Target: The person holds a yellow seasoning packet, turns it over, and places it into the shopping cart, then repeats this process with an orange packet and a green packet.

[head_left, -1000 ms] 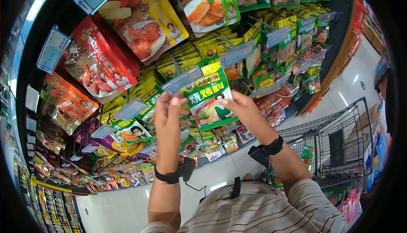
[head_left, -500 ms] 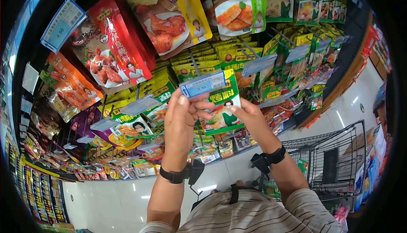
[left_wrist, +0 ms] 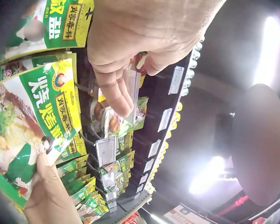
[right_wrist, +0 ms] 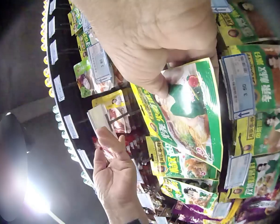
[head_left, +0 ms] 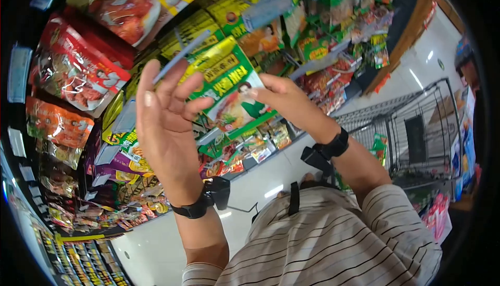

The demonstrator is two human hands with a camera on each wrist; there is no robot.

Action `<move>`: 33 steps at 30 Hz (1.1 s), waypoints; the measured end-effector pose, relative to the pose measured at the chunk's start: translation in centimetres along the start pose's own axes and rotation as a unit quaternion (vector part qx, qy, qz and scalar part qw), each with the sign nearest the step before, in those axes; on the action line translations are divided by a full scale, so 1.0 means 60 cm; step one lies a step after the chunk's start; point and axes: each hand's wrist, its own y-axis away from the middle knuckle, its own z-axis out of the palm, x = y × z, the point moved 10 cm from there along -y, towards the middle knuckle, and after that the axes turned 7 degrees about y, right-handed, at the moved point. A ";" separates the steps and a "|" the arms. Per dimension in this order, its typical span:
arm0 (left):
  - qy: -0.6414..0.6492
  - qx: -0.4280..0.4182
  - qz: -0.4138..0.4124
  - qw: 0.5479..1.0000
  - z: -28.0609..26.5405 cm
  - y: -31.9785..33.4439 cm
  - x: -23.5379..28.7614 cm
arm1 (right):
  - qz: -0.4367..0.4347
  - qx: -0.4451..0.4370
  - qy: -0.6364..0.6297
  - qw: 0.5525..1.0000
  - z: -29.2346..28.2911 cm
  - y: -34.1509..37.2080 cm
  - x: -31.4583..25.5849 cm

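Note:
In the head view my right hand (head_left: 297, 103) pinches a green and yellow seasoning packet (head_left: 229, 96) by its right edge, thumb on the front. The packet is tilted, its printed face towards me. Left of it my left hand (head_left: 169, 129) is raised with the fingers spread, touching a price tag holder (head_left: 185, 51) seen nearly edge-on. The left wrist view shows the fingers of my left hand (left_wrist: 140, 46) beside the clear holder (left_wrist: 130, 88). In the right wrist view the packet (right_wrist: 186, 112) hangs from my right hand (right_wrist: 154, 42).
Hooks of similar packets (head_left: 268, 38) fill the rack behind. Larger red pouches (head_left: 73, 72) hang at the left. A wire shopping cart (head_left: 416, 135) stands at the right, with a green packet (head_left: 379, 145) in it. Stocked shelves (head_left: 83, 260) show at the lower left.
The head view has shifted, with the rack lower and further left. The tag holder has turned from facing me to nearly edge-on. The left hand's fingers are more spread, and the packet is more tilted.

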 end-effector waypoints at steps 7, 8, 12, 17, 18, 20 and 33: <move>-0.028 -0.023 0.005 0.999 0.001 -0.007 0.015 | -0.030 0.001 -0.031 0.999 0.013 -0.011 -0.006; -0.034 -0.022 0.008 0.999 0.000 -0.006 0.018 | -0.027 0.006 -0.026 0.999 0.013 -0.012 -0.011; -0.051 0.010 0.022 0.998 0.008 -0.004 0.031 | -0.039 0.029 -0.019 0.999 0.016 -0.018 -0.027; -0.040 -0.009 0.008 0.999 0.010 0.001 0.030 | -0.054 0.035 -0.023 0.998 0.021 -0.031 -0.025; -0.037 -0.018 0.001 0.999 0.010 0.002 0.028 | -0.051 0.037 -0.030 0.998 0.023 -0.031 -0.026; -0.041 -0.015 -0.002 0.999 0.008 0.002 0.028 | -0.040 0.046 -0.021 0.998 0.023 -0.033 -0.020; -0.042 -0.016 0.001 0.999 0.015 0.006 0.040 | -0.053 0.058 0.005 0.997 0.030 -0.005 -0.020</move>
